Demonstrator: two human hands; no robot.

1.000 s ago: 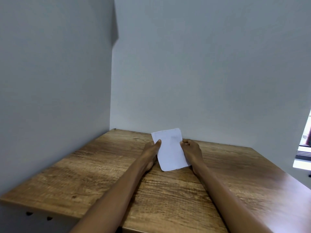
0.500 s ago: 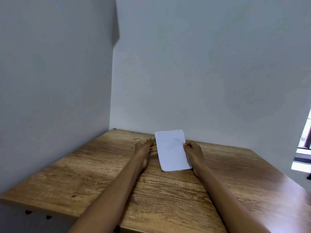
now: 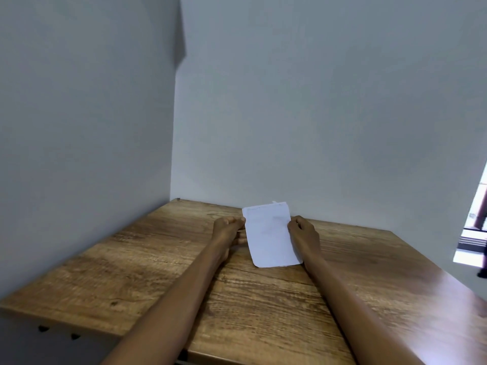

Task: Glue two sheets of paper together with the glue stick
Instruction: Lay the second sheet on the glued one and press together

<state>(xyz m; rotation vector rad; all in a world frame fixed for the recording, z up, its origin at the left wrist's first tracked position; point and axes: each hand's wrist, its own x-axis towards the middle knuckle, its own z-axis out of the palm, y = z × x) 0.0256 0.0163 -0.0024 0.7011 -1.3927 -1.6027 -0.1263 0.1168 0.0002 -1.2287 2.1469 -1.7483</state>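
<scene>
Paper: a white sheet of paper (image 3: 271,234) is seen near the far edge of the wooden table (image 3: 131,264), close to the wall; its near end rests on the wood, while the far end seems slightly raised, though this cannot be told for certain
Sheet count: a thin second edge is glimpsed at the far corner, so 2 layers may be stacked; this cannot be confirmed
Glue stick: not seen on the table from the head view
Left hand: the left hand (image 3: 228,233) is placed at the paper's left edge, with fingertips curled in and pinching that edge near the far corner
Right hand: the right hand (image 3: 303,233) is placed at the paper's right edge, with fingers curled against it and gripping it near the far corner
Arms: both bare forearms are stretched forward over the tabletop, 1 on each side of the paper
Table: a brown wood-grain top set into a corner; 2 dark pegs (image 3: 43,328) are seen below its near left edge
Walls: plain grey walls (image 3: 316,101) are seen behind and to the left of the table
Right margin: a bright opening (image 3: 474,227) is seen at the right edge, its contents too blurred to be told
</scene>
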